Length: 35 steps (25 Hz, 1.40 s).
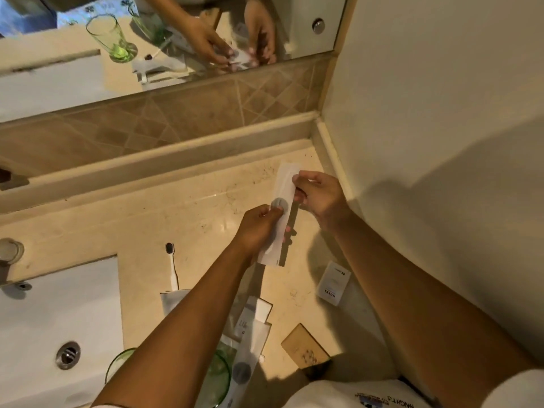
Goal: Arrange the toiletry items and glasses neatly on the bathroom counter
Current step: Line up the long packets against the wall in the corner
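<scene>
Both my hands hold one long white toiletry packet (284, 189) over the beige marble counter (176, 219), near its back right corner. My left hand (259, 228) grips the packet's lower half, thumb on its grey round seal. My right hand (321, 195) pinches the upper edge. A white toothbrush (173, 269) with dark bristles lies on the counter left of my left arm. A second packet (248, 348) leans over two green glasses (217, 378) at the front edge, partly hidden by my left arm. A small white box (334, 284) and a brown box (304, 346) lie at the right.
A white sink (59, 319) with a metal drain (68, 355) fills the lower left, a tap (10, 251) behind it. A raised ledge and tiled band run along the back under a mirror (176, 33) that reflects my hands and the glasses. A plain wall closes the right side.
</scene>
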{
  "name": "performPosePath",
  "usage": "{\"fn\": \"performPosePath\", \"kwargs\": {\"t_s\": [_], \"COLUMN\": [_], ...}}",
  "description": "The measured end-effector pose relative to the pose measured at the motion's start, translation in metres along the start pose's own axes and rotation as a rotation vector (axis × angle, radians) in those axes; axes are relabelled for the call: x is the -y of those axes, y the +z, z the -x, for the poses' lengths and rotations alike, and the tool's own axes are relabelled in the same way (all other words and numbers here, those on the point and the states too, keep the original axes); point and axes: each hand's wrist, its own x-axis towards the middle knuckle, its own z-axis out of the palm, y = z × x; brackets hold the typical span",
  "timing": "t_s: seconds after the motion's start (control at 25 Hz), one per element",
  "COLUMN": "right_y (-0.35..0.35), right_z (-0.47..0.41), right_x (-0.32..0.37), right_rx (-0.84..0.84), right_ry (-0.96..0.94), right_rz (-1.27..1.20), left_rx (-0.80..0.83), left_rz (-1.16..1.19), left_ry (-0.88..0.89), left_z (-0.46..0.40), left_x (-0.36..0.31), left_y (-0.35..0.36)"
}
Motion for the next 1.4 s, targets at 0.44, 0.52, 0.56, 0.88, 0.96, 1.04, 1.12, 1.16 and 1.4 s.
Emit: {"fn": "performPosePath", "kwargs": {"t_s": [0.44,0.52,0.56,0.88,0.96,1.04,1.12,1.16,1.4], "right_y": [-0.035,-0.039,-0.040,-0.027,-0.023,-0.022,-0.024,-0.025,-0.021], "right_z": [0.013,0.008,0.007,0.004,-0.001,-0.003,-0.002,0.003,0.026], "right_x": [-0.081,-0.085,-0.087,-0.083,-0.077,-0.072,-0.076,-0.081,-0.110], "right_rx": [-0.054,-0.122,-0.153,-0.259,-0.329,-0.379,-0.412,-0.429,-0.456], "right_ry": [0.177,0.225,0.242,0.292,0.269,0.276,0.270,0.228,-0.347], "right_rz": [0.089,-0.007,-0.057,-0.425,-0.369,-0.323,-0.164,-0.039,0.797], "left_rx": [-0.148,-0.109,-0.086,-0.007,-0.022,-0.060,-0.121,-0.136,-0.046], "left_rz": [0.216,0.123,0.055,-0.300,-0.336,-0.456,-0.641,-0.747,-1.373], "left_ry": [-0.096,-0.082,-0.071,-0.019,-0.016,0.047,0.181,0.273,0.763], "left_z": [-0.077,-0.087,-0.093,-0.132,-0.140,-0.143,-0.140,-0.138,-0.130], "left_x": [-0.044,-0.046,-0.046,-0.061,-0.063,-0.062,-0.056,-0.053,-0.036], "left_y": [0.056,0.062,0.064,0.067,0.067,0.064,0.058,0.054,0.039]}}
